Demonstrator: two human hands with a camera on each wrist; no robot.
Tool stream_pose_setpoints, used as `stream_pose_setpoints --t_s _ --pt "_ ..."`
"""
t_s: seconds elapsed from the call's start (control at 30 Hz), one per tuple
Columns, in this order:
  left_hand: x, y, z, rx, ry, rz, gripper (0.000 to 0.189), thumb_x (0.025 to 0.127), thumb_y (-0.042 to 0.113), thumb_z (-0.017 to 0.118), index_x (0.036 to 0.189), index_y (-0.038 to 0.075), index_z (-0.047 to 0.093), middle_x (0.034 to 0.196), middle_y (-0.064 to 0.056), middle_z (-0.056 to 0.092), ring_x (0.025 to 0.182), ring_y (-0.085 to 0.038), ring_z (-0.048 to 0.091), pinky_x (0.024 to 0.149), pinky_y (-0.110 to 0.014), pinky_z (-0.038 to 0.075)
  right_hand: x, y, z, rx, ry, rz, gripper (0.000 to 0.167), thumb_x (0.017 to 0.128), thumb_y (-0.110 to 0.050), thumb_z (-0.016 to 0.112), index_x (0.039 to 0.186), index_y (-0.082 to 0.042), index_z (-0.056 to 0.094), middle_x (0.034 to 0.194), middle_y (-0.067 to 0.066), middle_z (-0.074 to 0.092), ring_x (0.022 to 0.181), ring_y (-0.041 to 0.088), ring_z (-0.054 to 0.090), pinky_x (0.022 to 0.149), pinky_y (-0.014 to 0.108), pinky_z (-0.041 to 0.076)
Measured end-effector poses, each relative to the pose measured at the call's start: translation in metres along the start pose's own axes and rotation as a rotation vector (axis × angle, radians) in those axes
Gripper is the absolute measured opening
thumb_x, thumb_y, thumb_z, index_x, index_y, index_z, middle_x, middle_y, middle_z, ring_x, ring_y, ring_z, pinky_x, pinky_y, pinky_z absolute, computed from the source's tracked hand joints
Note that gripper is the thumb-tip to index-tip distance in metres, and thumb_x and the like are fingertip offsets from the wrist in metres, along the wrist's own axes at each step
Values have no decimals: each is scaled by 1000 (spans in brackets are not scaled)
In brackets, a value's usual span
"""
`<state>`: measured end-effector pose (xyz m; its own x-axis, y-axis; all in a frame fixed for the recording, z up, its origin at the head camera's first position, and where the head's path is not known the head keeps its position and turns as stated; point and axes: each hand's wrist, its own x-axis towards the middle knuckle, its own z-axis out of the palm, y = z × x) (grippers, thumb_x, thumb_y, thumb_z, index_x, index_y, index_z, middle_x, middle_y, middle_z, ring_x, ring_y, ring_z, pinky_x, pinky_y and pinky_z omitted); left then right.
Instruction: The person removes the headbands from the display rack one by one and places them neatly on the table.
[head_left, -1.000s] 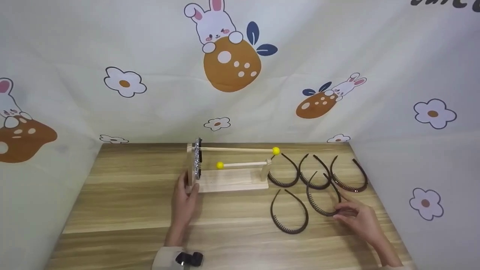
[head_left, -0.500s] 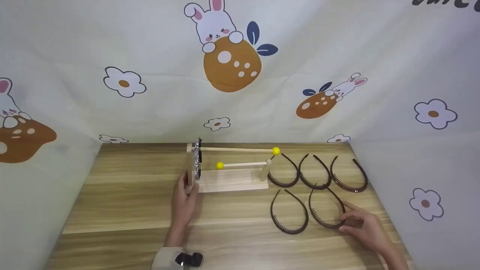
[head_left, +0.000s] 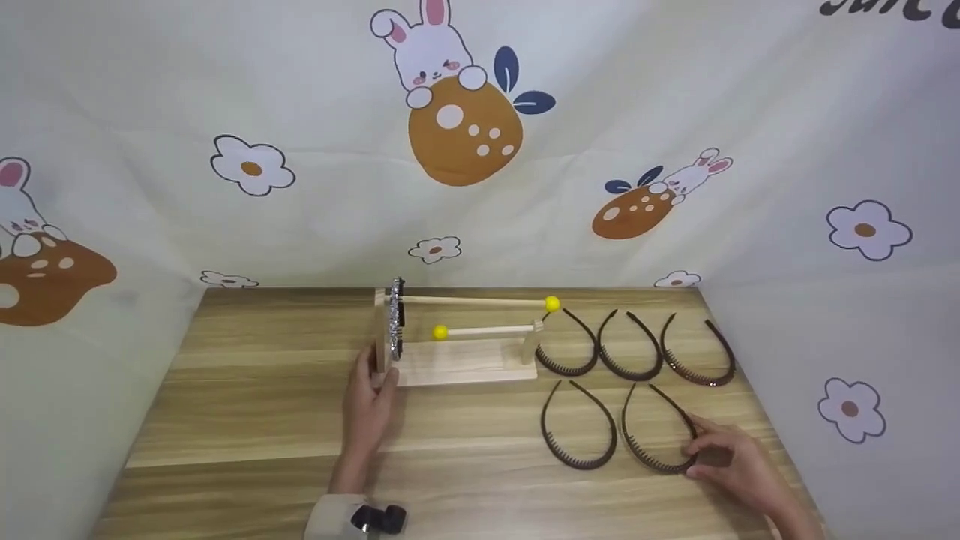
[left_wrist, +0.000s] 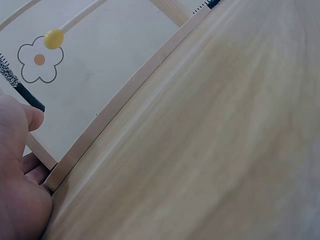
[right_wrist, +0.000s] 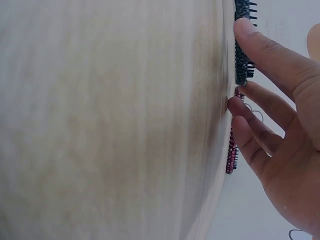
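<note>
My left hand (head_left: 369,405) grips the left upright of a two-rod wooden stand (head_left: 457,364) at its base. A yellow ball (left_wrist: 54,39) caps each rod. Glittery silver-and-black headbands (head_left: 395,322) hang on the long upper rod, close against that upright. At the right, my right hand (head_left: 739,465) pinches a dark toothed headband (head_left: 674,406) by its lower right curve. It lies in the front row on the table, its ends pointing away from me. In the right wrist view the thumb presses its dark glittery band (right_wrist: 242,55).
Another dark headband (head_left: 546,431) lies just left of the held one. Behind them, a row of three more includes one with reddish sparkles (head_left: 701,379) at the right. The wood-grain table (head_left: 247,420) ends at a cloth backdrop (head_left: 322,225) with rabbit prints.
My right hand has brought its headband down and toward me, from overlapping the back row into the front row. The left hand and the stand have stayed in place.
</note>
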<state>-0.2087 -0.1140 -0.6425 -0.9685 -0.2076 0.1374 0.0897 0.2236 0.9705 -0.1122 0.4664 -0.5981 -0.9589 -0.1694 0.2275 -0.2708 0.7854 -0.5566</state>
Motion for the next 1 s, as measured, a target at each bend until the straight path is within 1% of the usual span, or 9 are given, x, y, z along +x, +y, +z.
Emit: stream_pose_setpoints --t_s 0.2,0.33,0.4,0.5,0.57,0.7,0.77,0.87,1.0 --pt "0 0 -2 5 -11 -22 64 113 12 64 169 3 36 169 -28 45 150 -50 50 121 -67 47 0 -4 0 -53 -40 32 46 61 -10 106 89 -36 82 140 16 75 122 22 67 111 -3 19" --pt "0 1 -2 13 -8 -28 64 112 12 64 170 3 36 169 -29 44 150 -51 49 122 -68 46 -1 -5 0 -61 -61 40 46 62 -12 106 95 -36 83 144 15 74 123 23 65 109 -2 19" --pt "0 1 -1 10 -8 -20 65 112 12 64 170 3 35 168 -29 45 148 -50 50 120 -68 48 -2 -5 0 -60 -67 43 48 63 -13 106 101 -35 84 145 15 73 125 24 64 108 -2 21" --pt "0 1 0 7 -4 -8 65 112 12 64 170 1 35 166 -30 46 145 -49 53 116 -66 52 -3 -4 0 -60 -71 44 55 63 -16 107 112 -30 86 146 14 72 128 26 63 108 -2 24" --pt "0 1 0 3 -1 -5 66 112 11 64 170 0 34 166 -30 47 142 -48 55 114 -64 54 -2 -4 -1 -57 -73 51 60 63 -18 107 118 -27 85 146 13 71 129 25 64 107 0 30" --pt "0 0 0 4 3 -6 66 112 11 64 170 1 35 167 -29 46 142 -48 56 115 -65 54 -1 -5 -3 -53 -77 83 69 65 -24 108 129 -22 82 148 14 70 129 26 65 108 8 42" --pt "0 -1 0 6 -2 -8 66 112 12 64 170 2 35 167 -29 46 143 -49 55 115 -65 54 0 -7 -3 -51 -72 94 70 67 -26 107 131 -20 81 147 14 70 130 27 66 107 9 46" --pt "0 0 0 9 -10 -10 66 113 12 64 171 2 34 168 -29 45 144 -49 54 114 -65 54 -1 -9 -2 -51 -47 87 67 71 -26 105 133 -16 80 145 16 71 131 28 65 107 5 40" --pt "0 0 0 6 -7 -9 66 112 12 65 170 1 35 167 -29 46 143 -50 55 114 -65 55 1 -13 1 -45 0 73 62 77 -22 102 134 -12 79 144 19 71 132 34 61 108 -2 25"
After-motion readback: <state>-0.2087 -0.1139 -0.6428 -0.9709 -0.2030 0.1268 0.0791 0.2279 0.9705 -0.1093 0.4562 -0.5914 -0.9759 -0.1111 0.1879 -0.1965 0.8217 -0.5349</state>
